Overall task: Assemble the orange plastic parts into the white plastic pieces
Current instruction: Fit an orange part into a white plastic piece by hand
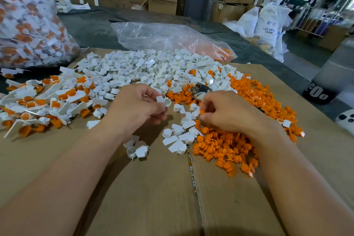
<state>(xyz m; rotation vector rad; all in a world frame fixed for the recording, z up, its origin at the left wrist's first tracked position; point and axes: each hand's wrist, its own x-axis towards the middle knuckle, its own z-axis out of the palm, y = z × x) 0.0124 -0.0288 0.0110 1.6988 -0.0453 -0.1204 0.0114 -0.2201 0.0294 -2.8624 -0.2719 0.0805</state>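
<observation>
White plastic piece is held at the fingertips of the left hand, above the cardboard surface. The grip is clamped on the flat tab between thumb and forefinger. The round cup end is left projecting to the right, clear of the fingers.

Orange plastic part is pinched in the grip of the right hand, at the fingertips on that hand's left side. The two parts are seen near each other but apart.

The right wrist is rested on the pile of orange parts. A heap of loose white pieces is noted beyond both hands. Assembled white-and-orange pieces are spread at far left. A clear bag of assembled pieces is stood at upper left. A second clear bag, holding orange parts, is laid behind the white heap.
</observation>
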